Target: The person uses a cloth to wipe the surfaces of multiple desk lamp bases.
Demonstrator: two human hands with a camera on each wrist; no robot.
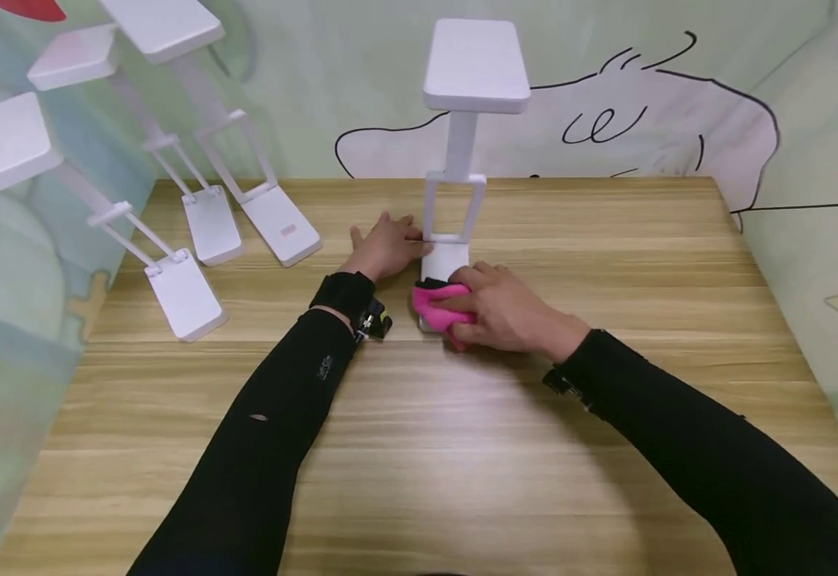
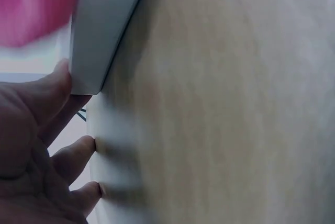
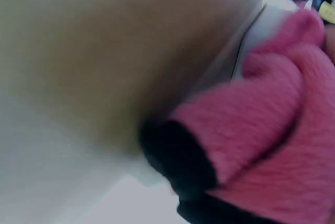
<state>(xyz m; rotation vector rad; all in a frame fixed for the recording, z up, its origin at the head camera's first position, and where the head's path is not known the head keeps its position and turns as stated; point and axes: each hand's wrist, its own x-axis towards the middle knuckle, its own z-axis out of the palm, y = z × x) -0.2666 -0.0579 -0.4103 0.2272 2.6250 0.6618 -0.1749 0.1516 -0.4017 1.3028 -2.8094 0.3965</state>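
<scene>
A white folding phone stand (image 1: 447, 261) stands upright on the wooden table, its square top plate raised toward the back wall. My left hand (image 1: 384, 248) is at the rear left corner of its base, thumb and index finger gripping there. In the left wrist view, the thumb lies at the base's upper edge, while other fingertips touch the table. My right hand (image 1: 505, 308) holds a pink cloth (image 1: 439, 304) with black edging, bunched under the fingers. That cloth covers the front part of the base; in the right wrist view the folded cloth (image 3: 261, 124) hides most of the base.
Several more white stands stand at the table's left rear, including a front one (image 1: 186, 296), a middle one (image 1: 213, 226) and a right one (image 1: 282, 224). A printed fabric wall (image 1: 274, 120) rises behind the table (image 1: 606, 264).
</scene>
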